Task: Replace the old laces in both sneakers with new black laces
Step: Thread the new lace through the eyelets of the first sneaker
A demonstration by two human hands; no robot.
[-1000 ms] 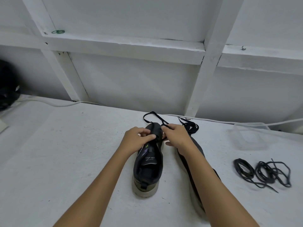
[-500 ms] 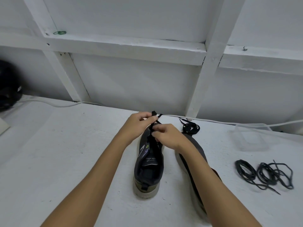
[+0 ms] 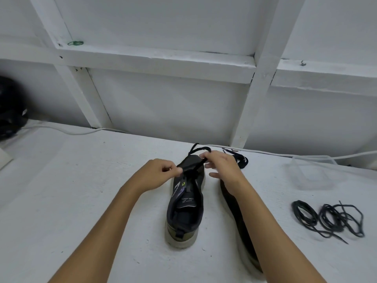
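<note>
A dark sneaker (image 3: 185, 211) with a pale sole stands on the white table, toe pointing away from me. A black lace (image 3: 199, 149) runs from its front eyelets and loops past the toe. My left hand (image 3: 159, 174) pinches the lace at the left side of the eyelets. My right hand (image 3: 221, 166) pinches the lace above the toe with thumb and forefinger, the other fingers spread. The second sneaker (image 3: 238, 217) lies to the right, mostly hidden under my right forearm. Another black lace (image 3: 240, 161) is bunched behind my right hand.
Two coiled black laces (image 3: 328, 219) lie on the table (image 3: 61, 201) at the right. A clear plastic container (image 3: 314, 172) sits at the back right. A white cable (image 3: 71, 131) runs along the wall. A dark object (image 3: 10, 107) sits at the far left.
My right hand has moved right and away, drawing the lace out over the toe. My left hand has dropped from above the toe to the left eyelets.
</note>
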